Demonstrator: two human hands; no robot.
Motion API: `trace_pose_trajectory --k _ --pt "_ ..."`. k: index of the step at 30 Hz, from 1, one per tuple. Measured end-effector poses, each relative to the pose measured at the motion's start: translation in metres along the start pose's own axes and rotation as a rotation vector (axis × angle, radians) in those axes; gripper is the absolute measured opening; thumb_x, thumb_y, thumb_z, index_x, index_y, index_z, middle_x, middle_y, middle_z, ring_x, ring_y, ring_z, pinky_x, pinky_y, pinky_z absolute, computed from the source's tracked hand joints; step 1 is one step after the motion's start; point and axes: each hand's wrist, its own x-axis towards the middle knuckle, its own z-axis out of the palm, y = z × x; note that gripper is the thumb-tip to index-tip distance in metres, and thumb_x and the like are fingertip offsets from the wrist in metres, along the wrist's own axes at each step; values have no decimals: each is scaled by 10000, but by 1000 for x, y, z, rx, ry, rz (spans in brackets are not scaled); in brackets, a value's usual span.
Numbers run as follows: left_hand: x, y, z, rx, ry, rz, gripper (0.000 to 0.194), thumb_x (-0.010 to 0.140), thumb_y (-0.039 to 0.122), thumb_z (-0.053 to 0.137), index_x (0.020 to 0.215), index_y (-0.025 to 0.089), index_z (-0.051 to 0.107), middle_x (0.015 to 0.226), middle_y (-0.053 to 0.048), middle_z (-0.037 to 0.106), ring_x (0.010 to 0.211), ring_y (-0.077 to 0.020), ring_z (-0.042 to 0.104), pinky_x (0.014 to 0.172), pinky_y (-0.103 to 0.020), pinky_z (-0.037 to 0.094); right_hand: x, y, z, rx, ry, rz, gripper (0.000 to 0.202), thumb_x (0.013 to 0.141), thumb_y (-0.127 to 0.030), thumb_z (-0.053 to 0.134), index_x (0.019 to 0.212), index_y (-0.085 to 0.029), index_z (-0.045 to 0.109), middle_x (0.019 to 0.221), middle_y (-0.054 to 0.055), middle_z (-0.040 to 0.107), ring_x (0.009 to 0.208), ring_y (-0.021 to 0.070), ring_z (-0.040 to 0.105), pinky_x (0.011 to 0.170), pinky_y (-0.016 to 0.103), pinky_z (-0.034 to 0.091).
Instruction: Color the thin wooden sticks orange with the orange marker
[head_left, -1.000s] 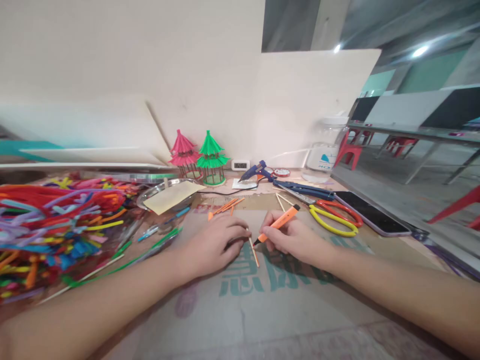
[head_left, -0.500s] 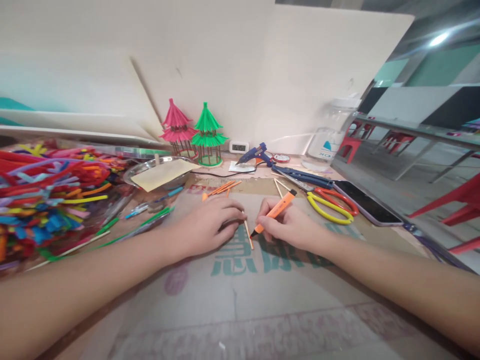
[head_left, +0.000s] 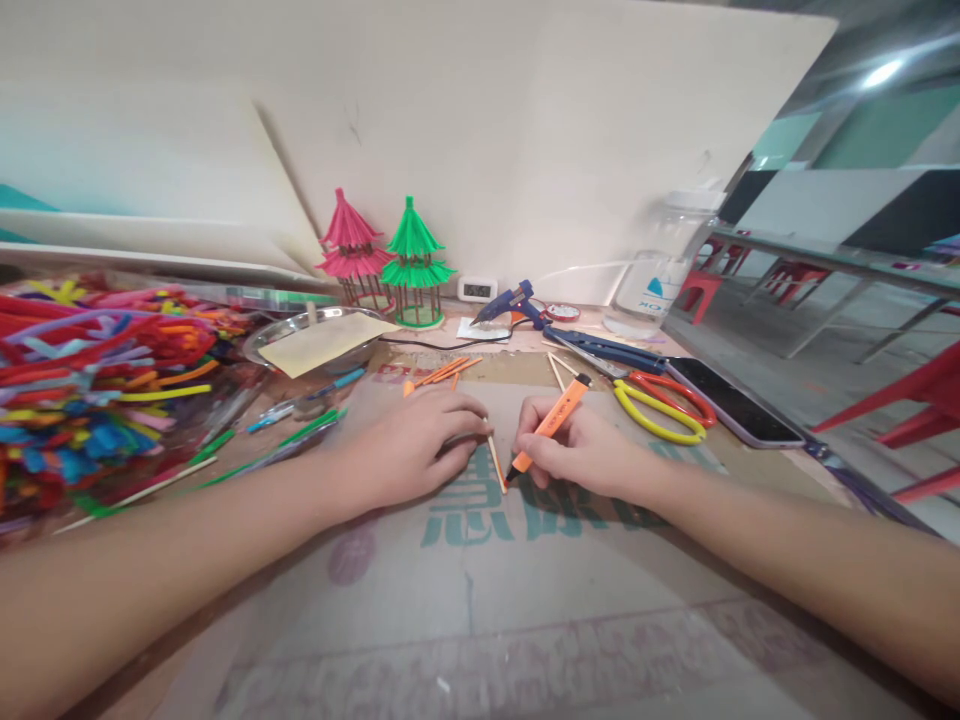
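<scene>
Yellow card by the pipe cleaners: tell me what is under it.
The yellow card lies across a round metal dish, whose rim shows past its left and far edges. Anything directly beneath the card is covered and cannot be seen.

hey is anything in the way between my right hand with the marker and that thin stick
Nothing visible is. The orange marker in your right hand has its tip right at the near end of the stick. The scissors lie off to the right.
</scene>
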Motion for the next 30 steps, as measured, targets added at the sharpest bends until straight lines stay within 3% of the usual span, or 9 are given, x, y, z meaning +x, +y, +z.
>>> trace_pose_trajectory --k 7,14,30 --pt "1 2 -1 3 -4 -4 251 976 175 504 1126 166 705 1189 -98 685 1110 -245 629 992 -413 493 -1 2 0 22 36 -27 130 875 -267 571 792 -220 482 544 -69 566 466 76 464 441 181 343" --pt "1 1 -1 -6 -15 -4 255 983 181 495 1124 167 707 1196 -102 678 1119 -247 627 995 -411 493 -2 -1 -1 11 -47 -19 106 826 -216 584 759 -209 502 549 -59 570 482 80 492 451 180 353" --pt "1 1 -1 -4 -17 -1 263 985 189 486 1126 168 706 1189 -107 681 1112 -246 629 985 -408 499 -4 -2 -2 -1 -31 -32 105 836 -228 579 768 -214 501 559 -58 561 492 84 493 463 187 353"
